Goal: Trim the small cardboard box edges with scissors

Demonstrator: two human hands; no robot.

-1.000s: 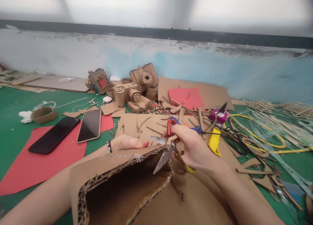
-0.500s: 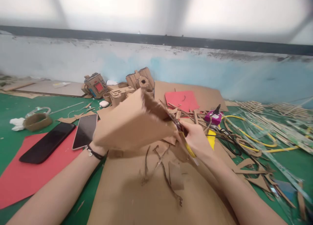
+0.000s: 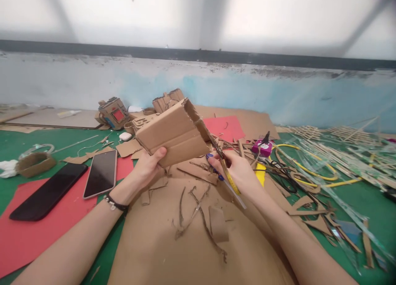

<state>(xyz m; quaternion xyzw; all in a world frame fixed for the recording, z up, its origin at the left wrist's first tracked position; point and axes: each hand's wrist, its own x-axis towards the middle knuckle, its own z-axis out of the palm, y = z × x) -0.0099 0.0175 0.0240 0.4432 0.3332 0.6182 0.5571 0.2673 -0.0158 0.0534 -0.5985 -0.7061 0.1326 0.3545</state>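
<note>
We're gripping the cardboard box (image 3: 173, 136) in our left hand (image 3: 147, 167), thumb on its near face, fingers mostly hidden, holding it up above the cardboard sheet (image 3: 173, 260). Our right hand (image 3: 241, 171) is wrapping snugly round the scissors (image 3: 232, 181) by the box's ragged right edge. We're getting some room between our forearms, where scraps (image 3: 219, 225) are lying.

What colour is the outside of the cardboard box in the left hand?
Plain light brown; the box shows best in the head view.
</note>
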